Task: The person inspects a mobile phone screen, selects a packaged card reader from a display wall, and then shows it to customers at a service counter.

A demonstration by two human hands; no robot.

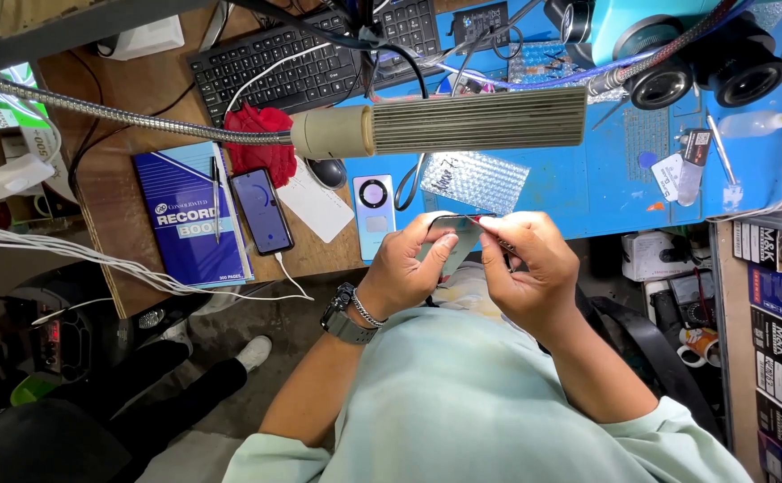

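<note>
My left hand grips a thin, flat phone-like device by its edge, held up in front of my chest just off the desk's near edge. My right hand pinches a slim metal tool, its tip touching the device's top edge. Both hands are close together, fingers curled. A watch and a chain bracelet are on my left wrist. Most of the device is hidden behind my fingers.
On the wooden desk lie a blue record book, a dark phone, a white phone back, a red cloth, a keyboard and a bubble-wrap pouch. A gooseneck lamp hangs over the blue mat. A microscope stands behind.
</note>
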